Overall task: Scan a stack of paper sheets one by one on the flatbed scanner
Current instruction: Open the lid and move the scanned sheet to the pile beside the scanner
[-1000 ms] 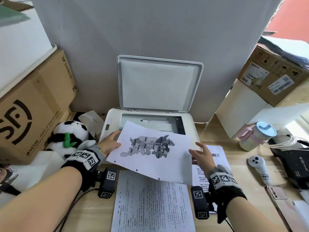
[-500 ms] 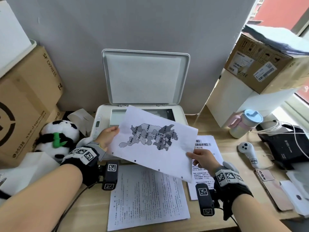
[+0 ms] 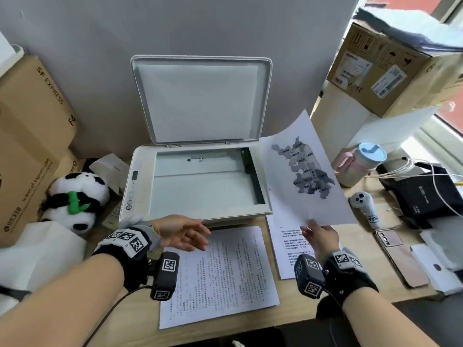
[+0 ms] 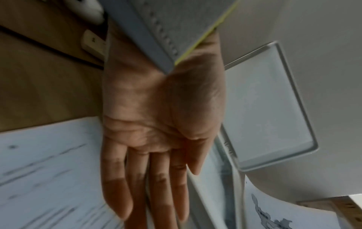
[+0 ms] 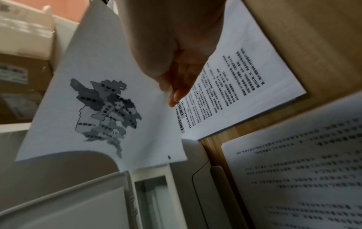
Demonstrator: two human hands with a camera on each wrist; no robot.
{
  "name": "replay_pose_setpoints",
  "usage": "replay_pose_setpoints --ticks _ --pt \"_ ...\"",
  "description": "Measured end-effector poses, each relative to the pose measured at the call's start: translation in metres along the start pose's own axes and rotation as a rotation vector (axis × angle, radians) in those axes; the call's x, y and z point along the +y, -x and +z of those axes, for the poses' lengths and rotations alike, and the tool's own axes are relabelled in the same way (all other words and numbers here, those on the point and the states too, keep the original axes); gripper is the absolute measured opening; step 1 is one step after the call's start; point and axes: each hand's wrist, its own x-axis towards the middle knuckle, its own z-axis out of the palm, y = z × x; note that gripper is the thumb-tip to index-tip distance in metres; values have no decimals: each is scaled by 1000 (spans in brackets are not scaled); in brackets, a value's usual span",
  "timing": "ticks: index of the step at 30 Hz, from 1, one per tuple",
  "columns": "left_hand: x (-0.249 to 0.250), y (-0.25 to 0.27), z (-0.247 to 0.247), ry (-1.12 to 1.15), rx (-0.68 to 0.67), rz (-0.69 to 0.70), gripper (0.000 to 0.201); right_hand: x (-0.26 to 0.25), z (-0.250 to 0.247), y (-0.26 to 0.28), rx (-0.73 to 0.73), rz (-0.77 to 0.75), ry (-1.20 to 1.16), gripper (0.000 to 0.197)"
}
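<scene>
A white sheet printed with a grey map (image 3: 304, 169) (image 5: 101, 111) hangs in the air to the right of the flatbed scanner (image 3: 198, 184). My right hand (image 3: 319, 236) (image 5: 174, 86) pinches it at its near edge. The scanner's lid (image 3: 200, 98) stands upright and its glass is bare. My left hand (image 3: 184, 232) (image 4: 154, 170) hovers in front of the scanner with its fingers straight and holds nothing. Under it lies a printed text sheet (image 3: 220, 274).
A second text sheet (image 3: 290, 249) lies under my right hand. A panda plush (image 3: 75, 199) and cardboard boxes (image 3: 30, 136) stand left. At the right are a lidded cup (image 3: 363, 164), a white controller (image 3: 364, 206), a phone (image 3: 400, 256), a black device with cables (image 3: 431, 194) and a box (image 3: 390, 71).
My left hand has let go of the map sheet and dropped in front of the scanner. My right hand has swung the sheet off the glass to the right.
</scene>
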Motion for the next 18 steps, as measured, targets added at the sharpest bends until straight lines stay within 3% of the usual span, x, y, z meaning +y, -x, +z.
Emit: replay_pose_setpoints --ticks 3,8,10,13,15,18 --pt "-22 -7 6 75 52 -53 30 11 -14 -10 84 47 -2 7" --pt "-60 -29 0 261 426 -83 18 19 -30 -14 181 158 96 13" --pt "-68 -35 -4 299 558 -62 20 22 -36 -20 220 246 282 18" --pt "-75 -40 -2 322 603 -71 26 35 -47 -19 211 121 1049 30" --pt "-77 -43 0 319 605 -83 27 46 -54 -25 138 161 1178 36" --pt "-79 -49 0 309 616 -96 28 63 -64 -37 142 245 1160 37"
